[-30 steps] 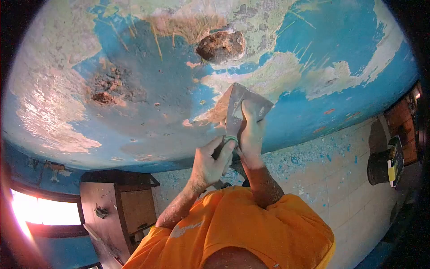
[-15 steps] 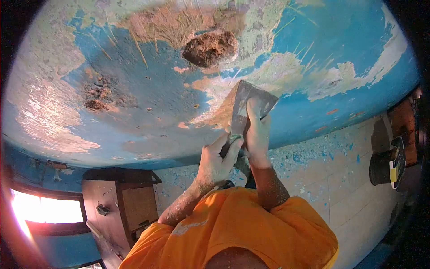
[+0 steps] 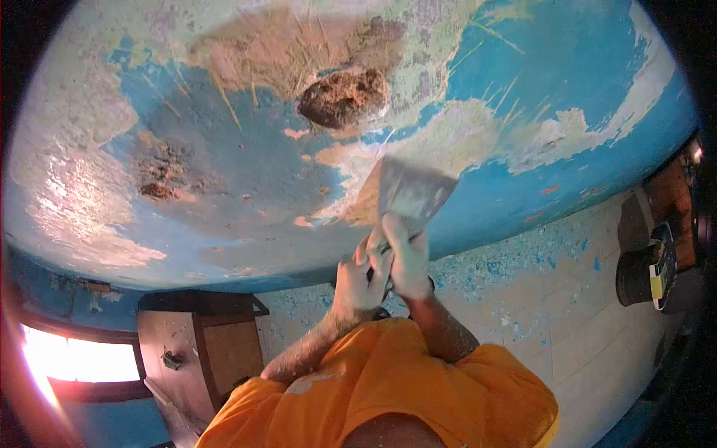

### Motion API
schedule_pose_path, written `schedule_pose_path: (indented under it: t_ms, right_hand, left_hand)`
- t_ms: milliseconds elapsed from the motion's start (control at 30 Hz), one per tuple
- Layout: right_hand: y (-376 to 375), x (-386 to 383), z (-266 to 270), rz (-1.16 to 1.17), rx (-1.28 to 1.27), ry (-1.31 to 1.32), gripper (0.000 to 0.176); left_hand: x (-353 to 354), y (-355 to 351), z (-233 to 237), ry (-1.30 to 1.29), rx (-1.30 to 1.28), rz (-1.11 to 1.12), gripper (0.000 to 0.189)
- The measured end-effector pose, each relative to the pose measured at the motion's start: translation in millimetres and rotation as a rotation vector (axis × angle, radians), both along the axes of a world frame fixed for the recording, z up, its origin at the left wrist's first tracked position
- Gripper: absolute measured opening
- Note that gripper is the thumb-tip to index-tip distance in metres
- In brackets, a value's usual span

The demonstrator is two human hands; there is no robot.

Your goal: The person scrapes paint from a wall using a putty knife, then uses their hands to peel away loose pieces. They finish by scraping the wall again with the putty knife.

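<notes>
A wide putty knife (image 3: pixel 413 196) with a dusty grey blade is against the wall (image 3: pixel 269 190), below a deep brown hole (image 3: pixel 343 98) where plaster is gone. My right hand (image 3: pixel 409 257) is closed round the knife near the base of the blade, its thumb laid along the blade. My left hand (image 3: pixel 360 280) is wrapped round the handle end, close against the right one. Fingers cover most of the handle. Around the blade's edge, a pale bare patch (image 3: pixel 455 134) borders peeling blue paint (image 3: pixel 567 52).
Blue paint flakes (image 3: pixel 500 261) litter the tiled floor (image 3: pixel 523 336). A wooden cabinet (image 3: pixel 170 328) stands at lower left near a bright window (image 3: pixel 82 355). On the right is a dark bucket (image 3: pixel 633 280). Another rough damaged spot (image 3: pixel 160 168) marks the wall at left.
The putty knife and both hands have moved down toward my body. My right thumb sits lower on the blade, which shows more of its face. The wall appears slightly lower in view.
</notes>
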State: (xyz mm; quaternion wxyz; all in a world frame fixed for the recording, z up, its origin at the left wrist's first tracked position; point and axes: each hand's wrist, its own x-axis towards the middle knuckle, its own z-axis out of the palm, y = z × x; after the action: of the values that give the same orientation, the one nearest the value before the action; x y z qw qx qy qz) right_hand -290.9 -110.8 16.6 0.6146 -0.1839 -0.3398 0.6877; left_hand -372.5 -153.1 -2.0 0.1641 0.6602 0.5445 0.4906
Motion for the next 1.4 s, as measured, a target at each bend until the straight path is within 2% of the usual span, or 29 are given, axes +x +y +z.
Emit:
schedule_pose_path:
  t_ms: [100,167,233,267,367,500,533,633,667,700,767,800,867,900,967,1000,1033,1100,1167,1233,1267,1300,1367,1400]
  right_hand:
    - [-4.6,-11.4,-0.7,0.048,-0.128,0.065,0.032]
    - [0.4,-14.1,-1.5,0.037,-0.094,0.049,0.030]
    - [17.7,-15.0,-2.9,0.002,-0.066,-0.011,0.028]
    - [24.1,-13.5,8.6,-0.023,-0.053,-0.023,0.026]
    - [3.2,-3.2,22.4,-0.071,-0.055,-0.085,0.024]
    - [-13.1,-16.7,4.9,-0.022,-0.116,0.060,0.020]
    - [-11.2,-19.5,0.6,-0.047,-0.136,0.058,0.018]
    - [-5.2,-20.5,-2.5,-0.048,-0.080,0.066,0.018]
    - [-0.6,-21.0,-8.2,-0.037,-0.075,0.019,0.019]
    - [-4.3,-21.9,-8.9,-0.036,-0.076,0.016,0.019]
    - [-4.9,-23.4,2.0,-0.096,-0.141,-0.005,0.017]
    - [-5.0,-23.6,9.7,-0.087,-0.146,-0.011,0.017]
    - [-5.9,-22.7,20.8,-0.204,-0.113,-0.070,0.016]
    - [-10.1,-22.4,12.3,-0.194,-0.129,-0.076,0.016]
    - [4.2,-24.8,5.5,-0.205,-0.028,-0.161,0.017]
    - [-3.0,-28.3,12.6,-0.234,-0.102,-0.050,0.022]
    - [0.2,-28.4,13.1,-0.237,-0.104,-0.044,0.022]
    - [8.4,-22.5,11.3,-0.185,-0.059,-0.217,0.024]
    - [0.3,-18.0,13.1,-0.242,-0.048,-0.223,0.021]
    - [2.7,-16.0,11.1,-0.315,0.001,-0.211,0.018]
    - [2.4,-15.2,3.2,-0.266,-0.057,-0.172,0.021]
    - [4.5,-14.4,-1.3,-0.215,-0.116,-0.135,0.024]
    - [4.9,-15.5,2.9,-0.235,-0.140,-0.163,0.024]
    - [4.6,-14.9,6.0,-0.250,-0.163,-0.194,0.024]
  left_hand:
    - [-14.7,-9.3,8.7,0.054,-0.113,-0.016,0.017]
    - [-18.2,-5.3,4.4,-0.023,-0.184,-0.021,0.022]
    - [-17.7,13.9,20.7,-0.096,-0.410,0.053,0.017]
    - [-13.5,21.2,36.0,-0.181,-0.431,-0.007,0.019]
    - [-16.9,8.8,29.0,-0.037,-0.405,-0.072,0.021]
    - [-21.6,-11.8,17.0,-0.030,-0.306,-0.078,0.030]
    - [-24.7,-12.4,22.3,-0.064,-0.383,-0.098,0.026]
    - [-26.4,-4.1,16.1,-0.035,-0.337,-0.098,0.023]
    - [-24.3,-1.5,10.1,-0.192,-0.428,-0.078,0.026]
    - [-25.9,-0.9,5.1,-0.196,-0.428,-0.077,0.026]
    - [-30.3,8.2,0.6,-0.021,-0.029,-0.117,0.029]
    - [-30.5,8.1,12.8,-0.026,-0.034,-0.107,0.029]
    - [-29.8,0.9,41.6,-0.124,-0.431,-0.129,0.032]
    - [-29.1,-5.0,39.7,-0.132,-0.447,-0.120,0.032]
    - [-27.3,7.4,42.1,-0.069,-0.261,-0.097,0.033]
    - [-24.4,11.2,36.2,0.052,0.141,-0.061,0.035]
    - [-27.8,9.6,36.4,0.057,0.139,-0.064,0.035]
    - [-25.4,7.6,64.3,-0.190,-0.655,-0.040,0.035]
    - [-21.0,4.2,60.0,-0.258,-0.624,-0.069,0.032]
    - [-19.5,2.6,35.7,-0.025,-0.210,-0.158,0.036]
    - [-16.3,3.5,29.7,-0.044,-0.180,-0.121,0.037]
    - [-16.8,7.6,27.4,-0.044,-0.169,-0.125,0.037]
    - [-15.6,8.7,28.8,-0.223,-0.420,-0.146,0.038]
    - [-12.3,8.6,30.4,-0.228,-0.424,-0.147,0.038]
